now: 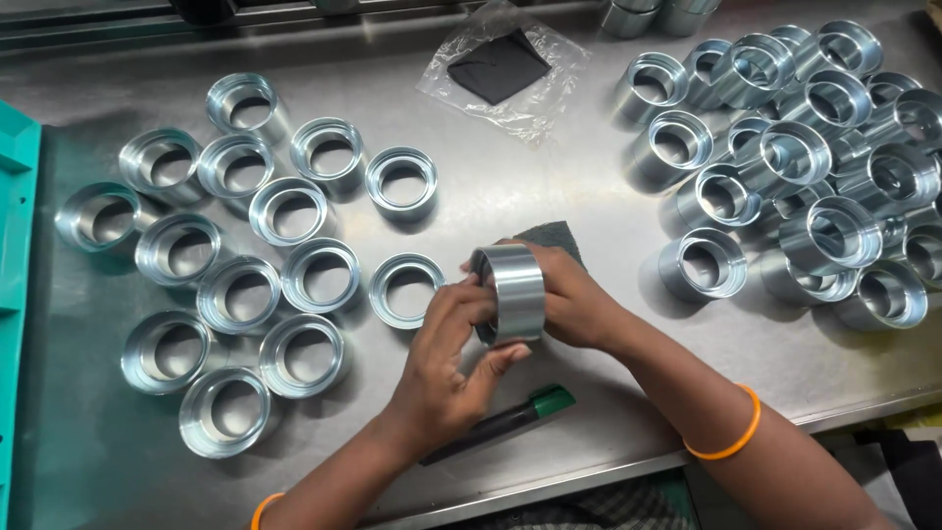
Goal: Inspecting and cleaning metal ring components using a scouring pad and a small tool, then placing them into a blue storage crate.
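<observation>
Both your hands are closed around one metal ring (512,292), held on edge just above the steel table (549,177): your right hand (569,299) cups it from behind, and your left hand (446,358) grips its near rim with thumb and fingers. A dark grey abrasive pad (555,237) shows behind your right hand, seemingly pressed to the ring, so you look to be in the middle of rubbing or wiping this ring. The next move, by my reading, calls for turning the ring in your grip so that the pad meets a fresh stretch, with your left fingers kept off the sharp rim.

Rings stand in neat rows (235,265) on your left, and a loose heap of rings (814,167) lies on your right. A green-capped marker (505,422) lies just under your left wrist.

Most of the pad is hidden behind your hand, so I cannot tell how it touches the ring. The ring's bore faces away from view. A black square lies in a clear bag (502,67) at the far edge; what it is I cannot say. A teal tray (15,294) is cut off at the left.
</observation>
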